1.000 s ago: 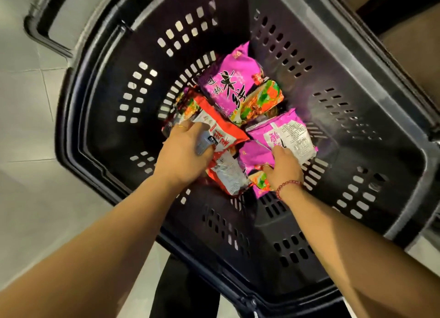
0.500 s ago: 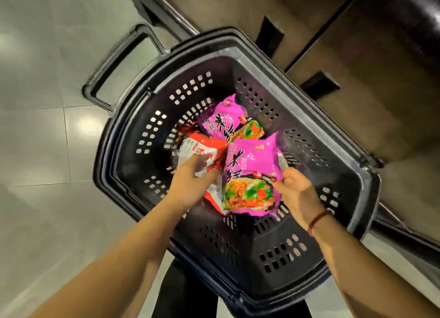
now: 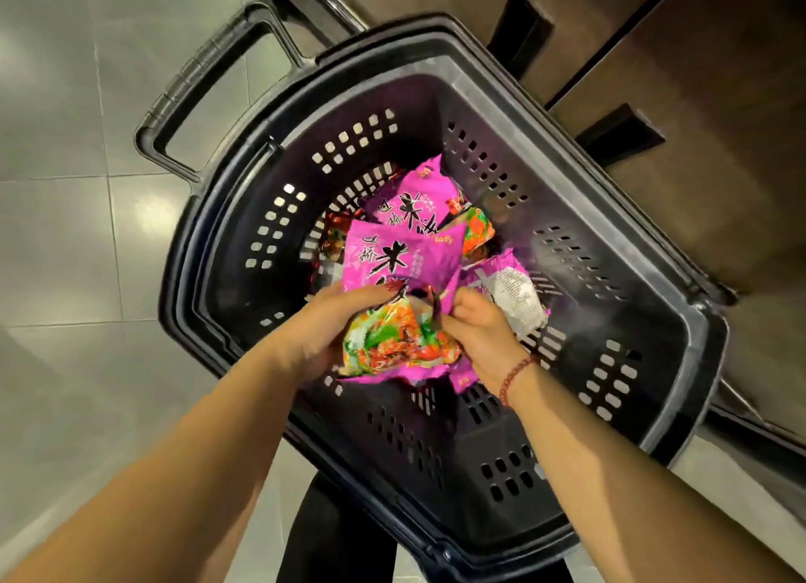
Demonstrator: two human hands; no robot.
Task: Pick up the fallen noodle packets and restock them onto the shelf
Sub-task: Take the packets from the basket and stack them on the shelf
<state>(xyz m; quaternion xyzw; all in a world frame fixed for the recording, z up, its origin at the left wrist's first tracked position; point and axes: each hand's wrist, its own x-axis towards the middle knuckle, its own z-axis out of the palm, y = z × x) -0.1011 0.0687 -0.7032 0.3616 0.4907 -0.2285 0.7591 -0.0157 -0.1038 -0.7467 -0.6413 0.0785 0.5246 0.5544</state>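
Basket (image 3: 580, 176) of black perforated plastic fills the centre of the frame on a grey tiled floor (image 3: 65, 242), its handle (image 3: 196, 80) reaching toward the upper left. Two bare arms come in from the bottom corners and meet over its middle. The left hand (image 3: 318, 333) grips the left edge of a pink packet (image 3: 392, 268), fingers curled across the printed front, thumb out of sight. The right hand (image 3: 479, 333), with a red bead bracelet (image 3: 514, 377) at its wrist, pinches the same packet's crumpled right edge with bent fingers. The packet sits inside the basket with its printed face toward the camera; whether it is clear of the bottom cannot be told. Just behind it, toward the top of the frame, lies a second packet (image 3: 414, 198), also pink. A third packet (image 3: 514, 294), white back up, lies just right of the right hand. A red packet (image 3: 333, 237) shows partly at the left, behind the held one. Brown panels (image 3: 698, 146) run along the upper right beside the basket. A dark trouser leg (image 3: 336, 539) shows at the bottom edge.
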